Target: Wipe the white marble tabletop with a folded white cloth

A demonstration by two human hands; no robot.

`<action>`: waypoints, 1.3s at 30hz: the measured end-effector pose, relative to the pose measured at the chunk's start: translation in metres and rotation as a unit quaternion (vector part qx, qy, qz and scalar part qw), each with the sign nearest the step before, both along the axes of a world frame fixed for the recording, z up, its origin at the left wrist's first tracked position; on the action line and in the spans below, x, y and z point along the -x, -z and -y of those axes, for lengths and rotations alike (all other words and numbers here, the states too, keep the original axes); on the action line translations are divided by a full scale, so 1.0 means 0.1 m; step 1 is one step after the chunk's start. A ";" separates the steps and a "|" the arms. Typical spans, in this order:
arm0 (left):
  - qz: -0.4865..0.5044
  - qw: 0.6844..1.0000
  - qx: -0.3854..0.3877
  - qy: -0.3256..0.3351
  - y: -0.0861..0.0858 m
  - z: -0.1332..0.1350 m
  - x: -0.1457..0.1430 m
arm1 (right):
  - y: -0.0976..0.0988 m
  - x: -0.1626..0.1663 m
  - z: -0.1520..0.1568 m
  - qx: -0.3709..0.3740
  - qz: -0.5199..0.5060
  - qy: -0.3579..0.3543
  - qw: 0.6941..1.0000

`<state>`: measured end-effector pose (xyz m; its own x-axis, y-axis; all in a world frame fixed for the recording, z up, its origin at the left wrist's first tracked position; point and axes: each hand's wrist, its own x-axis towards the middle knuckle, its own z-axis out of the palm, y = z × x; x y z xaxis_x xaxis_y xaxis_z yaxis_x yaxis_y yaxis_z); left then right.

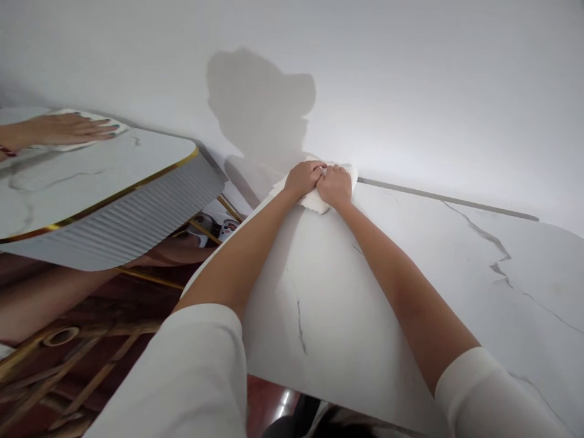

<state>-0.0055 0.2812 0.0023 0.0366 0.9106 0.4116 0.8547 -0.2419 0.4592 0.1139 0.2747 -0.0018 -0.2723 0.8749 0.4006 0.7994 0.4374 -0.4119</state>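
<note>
Both my left hand [303, 177] and right hand [336, 184] curl over cloth [316, 203], table's [328, 274] far edge; pinching it? I can't tell!

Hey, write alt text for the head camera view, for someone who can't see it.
A person's left hand and right hand, side by side, rest on a white cloth on a white table by a wall. To the left, a co-worker's hand lies on another cloth on a gold-edged table.
</note>
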 end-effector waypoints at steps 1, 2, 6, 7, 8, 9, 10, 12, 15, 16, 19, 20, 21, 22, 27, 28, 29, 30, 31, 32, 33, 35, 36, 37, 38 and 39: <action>0.002 1.000 -0.001 0.003 0.00 -0.01 0.00 | 0.00 0.00 -0.02 0.005 -0.001 0.003 1.000; 0.005 1.000 -0.001 0.007 -0.01 -0.02 0.00 | -0.01 0.01 -0.03 0.011 0.000 0.004 1.000; 0.020 1.000 0.000 0.013 -0.02 0.00 -0.02 | -0.01 0.02 -0.03 0.017 0.014 0.005 1.000; 0.022 1.000 0.001 0.015 -0.03 0.01 -0.02 | -0.01 0.02 -0.03 0.014 0.017 0.006 1.000; 0.022 1.000 0.002 0.017 -0.03 0.03 -0.03 | 0.00 0.02 -0.02 0.013 0.018 0.006 1.000; 0.020 1.000 0.003 0.022 -0.03 0.04 -0.03 | 0.00 0.02 -0.02 0.011 0.018 0.006 1.000; 0.019 0.999 0.004 0.028 -0.04 0.06 -0.03 | 0.00 0.02 0.00 0.011 0.018 0.007 1.000; 0.017 0.999 0.005 0.033 -0.04 0.08 -0.04 | 0.01 0.01 0.04 0.008 0.017 0.009 1.000; 0.017 0.999 0.012 0.031 -0.03 0.10 -0.03 | 0.00 0.00 0.14 0.006 0.010 0.019 1.000; 0.017 0.999 0.015 0.030 -0.02 0.12 -0.03 | -0.01 0.00 0.18 0.009 0.007 0.024 1.000; 0.016 0.999 0.020 0.039 0.00 0.19 -0.03 | -0.02 -0.03 0.31 0.025 0.003 0.031 0.999; 0.016 0.999 0.022 0.042 0.00 0.23 -0.04 | -0.02 -0.04 0.36 0.031 0.004 0.031 0.999; 0.016 0.999 0.023 0.044 0.00 0.28 -0.04 | -0.03 -0.04 0.41 0.035 0.005 0.030 0.999; 0.014 0.999 0.024 0.047 0.00 0.34 -0.05 | -0.02 -0.05 0.46 0.036 0.006 0.029 0.999; -0.010 0.998 0.024 0.056 -0.01 0.68 -0.07 | -0.01 -0.05 0.77 0.030 0.014 0.033 0.999; -0.018 0.998 0.025 0.062 -0.02 0.75 -0.07 | -0.01 -0.05 0.86 0.028 0.016 0.037 0.999; -0.025 0.997 0.027 0.070 -0.03 0.83 -0.07 | 0.00 -0.04 0.95 0.026 0.017 0.041 0.999; -0.031 0.996 0.029 0.079 -0.03 0.91 -0.07 | 0.00 -0.03 1.04 0.024 0.017 0.045 0.999; -0.034 0.996 0.030 0.083 -0.04 1.00 -0.07 | -0.01 -0.03 1.14 0.023 0.016 0.047 0.998; -0.037 0.995 0.030 0.083 -0.04 1.08 -0.07 | -0.01 -0.02 1.23 0.022 0.014 0.049 0.998; -0.038 0.996 0.031 0.079 -0.04 1.17 -0.07 | -0.02 -0.02 1.33 0.024 0.012 0.049 0.998; -0.043 0.996 0.033 0.068 -0.04 1.34 -0.05 | -0.03 -0.02 1.50 0.031 0.011 0.043 0.999; -0.047 0.996 0.034 0.065 -0.03 1.42 -0.04 | -0.04 -0.01 1.59 0.035 0.013 0.037 0.999; -0.051 0.996 0.033 0.064 -0.03 1.51 -0.02 | -0.05 -0.01 1.67 0.038 0.016 0.029 0.999; -0.055 0.996 0.032 0.062 -0.02 1.60 -0.01 | -0.06 -0.01 1.75 0.042 0.019 0.021 0.999; -0.059 0.996 0.029 0.060 -0.01 1.69 0.01 | -0.07 -0.01 1.83 0.044 0.022 0.014 0.999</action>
